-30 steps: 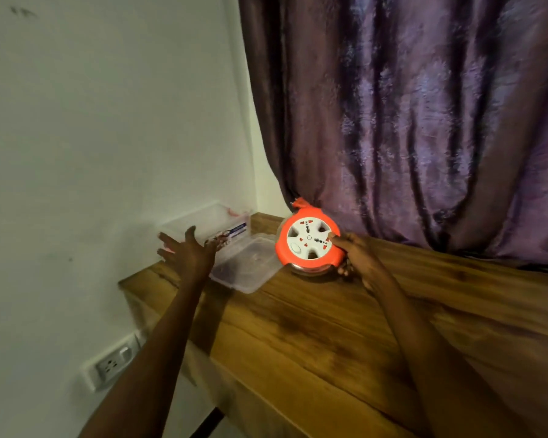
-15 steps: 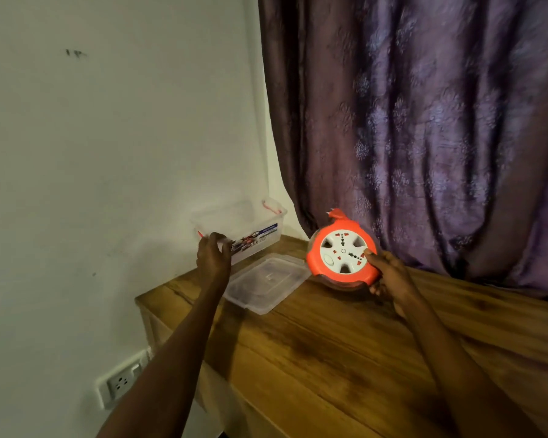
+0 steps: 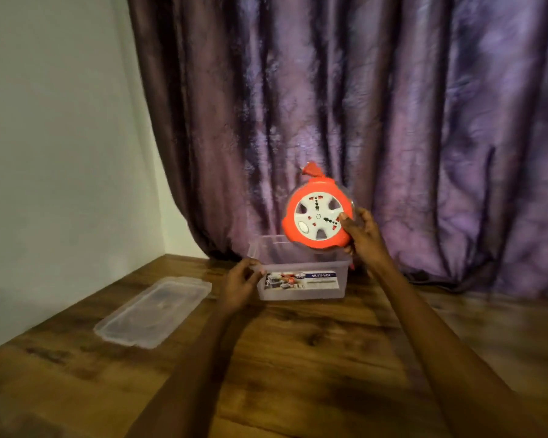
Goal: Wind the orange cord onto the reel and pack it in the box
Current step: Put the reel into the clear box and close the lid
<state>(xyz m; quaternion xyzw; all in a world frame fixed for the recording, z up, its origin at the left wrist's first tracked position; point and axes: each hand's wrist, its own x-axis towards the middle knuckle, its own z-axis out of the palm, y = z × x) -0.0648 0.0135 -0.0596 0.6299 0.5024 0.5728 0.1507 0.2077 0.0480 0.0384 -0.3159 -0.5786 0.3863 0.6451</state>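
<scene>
Wooden table (image 3: 298, 358): our left hand (image 3: 239, 284) now grips the box (image 3: 301, 279) at centre frame; our right hand (image 3: 363, 237), clasping the reel (image 3: 317, 218), has raised it above.

A: We call it a home room?
B: Yes. We see a heavy purple curtain (image 3: 345, 121), plain white wall (image 3: 60, 137), wooden desk (image 3: 298, 358) in the corner, plastic storage box (image 3: 301, 281) near its back edge.
</scene>
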